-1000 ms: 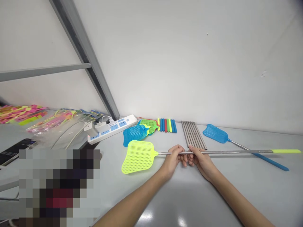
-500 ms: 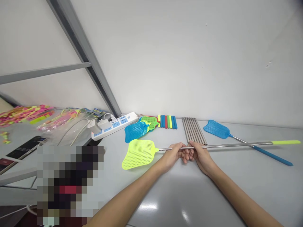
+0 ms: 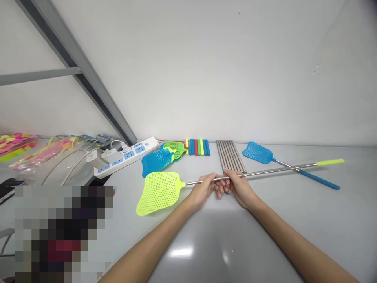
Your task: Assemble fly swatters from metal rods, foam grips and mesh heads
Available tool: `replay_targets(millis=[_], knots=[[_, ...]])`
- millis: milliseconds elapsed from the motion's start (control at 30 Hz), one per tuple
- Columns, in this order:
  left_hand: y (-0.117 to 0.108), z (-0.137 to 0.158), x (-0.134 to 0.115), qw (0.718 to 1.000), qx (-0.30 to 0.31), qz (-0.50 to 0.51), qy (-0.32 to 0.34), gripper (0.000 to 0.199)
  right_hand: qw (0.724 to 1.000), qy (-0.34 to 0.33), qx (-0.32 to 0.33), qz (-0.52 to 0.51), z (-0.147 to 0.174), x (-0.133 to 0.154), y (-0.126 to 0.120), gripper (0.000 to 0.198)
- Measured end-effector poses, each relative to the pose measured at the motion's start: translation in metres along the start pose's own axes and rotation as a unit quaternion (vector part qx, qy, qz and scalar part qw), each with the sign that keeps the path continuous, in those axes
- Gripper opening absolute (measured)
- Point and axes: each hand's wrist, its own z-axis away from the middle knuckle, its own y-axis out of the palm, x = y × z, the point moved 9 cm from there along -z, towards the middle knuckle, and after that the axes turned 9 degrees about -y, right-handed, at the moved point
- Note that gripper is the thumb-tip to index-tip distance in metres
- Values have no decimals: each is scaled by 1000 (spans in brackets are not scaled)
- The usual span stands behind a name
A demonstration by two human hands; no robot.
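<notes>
Both of my hands grip the metal rod of a yellow fly swatter point(image 3: 160, 193), held level just above the table. Its perforated head points left and its yellow handle grip points right. My left hand point(image 3: 204, 190) is closed round the rod nearer the head. Close beside it, my right hand point(image 3: 238, 186) is closed on the rod further right, thumb on top. A blue fly swatter point(image 3: 257, 152) lies on the table at the right, its shaft passing beneath the yellow one. Behind my hands lies a row of metal rods point(image 3: 230, 155).
Several loose swatter heads point(image 3: 157, 161) are stacked at the left back, beside a row of coloured handle grips point(image 3: 198, 147). A white power strip point(image 3: 128, 157) with plugs and cables lies left of them. Bagged pink and yellow items point(image 3: 44, 151) lie at the far left.
The view has shifted to the right, so everything appears further left. The yellow swatter's handle end is tilted slightly higher; both hands keep their hold on the rod.
</notes>
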Motion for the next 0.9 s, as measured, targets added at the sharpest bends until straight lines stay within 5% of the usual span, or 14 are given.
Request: replay_targets(millis=[900], knots=[[-1,-3,-2,1000,-21,-19,11,33,1000,-9,18,1,-1,3,5,36]])
